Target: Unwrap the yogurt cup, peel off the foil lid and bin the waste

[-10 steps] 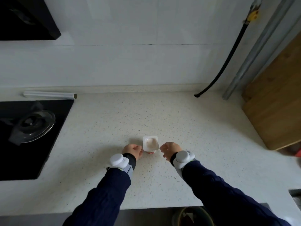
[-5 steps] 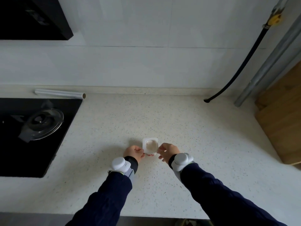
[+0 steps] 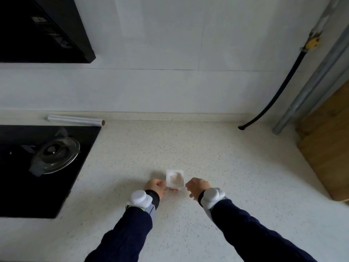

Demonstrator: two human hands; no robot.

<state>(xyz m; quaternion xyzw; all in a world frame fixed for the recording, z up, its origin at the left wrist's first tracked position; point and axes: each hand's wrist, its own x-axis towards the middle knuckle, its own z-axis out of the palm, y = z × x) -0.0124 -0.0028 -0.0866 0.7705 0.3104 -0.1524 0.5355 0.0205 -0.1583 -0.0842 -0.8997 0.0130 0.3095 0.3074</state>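
A small white square yogurt cup (image 3: 175,178) stands upright on the speckled countertop (image 3: 217,157), its top uncovered and pinkish yogurt showing. No foil lid or wrapper is in view. My left hand (image 3: 155,187) is curled against the cup's left side, fingers touching it. My right hand (image 3: 197,186) sits just right of the cup with a narrow gap, fingers loosely spread and holding nothing. Both wrists carry white bands over dark blue sleeves.
A black hob (image 3: 28,186) with a glass pot lid (image 3: 55,158) fills the left. A foil roll (image 3: 75,120) lies by the wall. A wooden board (image 3: 328,148), a black hose (image 3: 279,91) and a metal pipe (image 3: 311,76) stand at the right. A black hood (image 3: 41,29) hangs upper left.
Half a second ago both hands pinched the cup; now my right hand has come off it slightly. The view has tilted up, and the bin at the bottom edge has gone out of frame.
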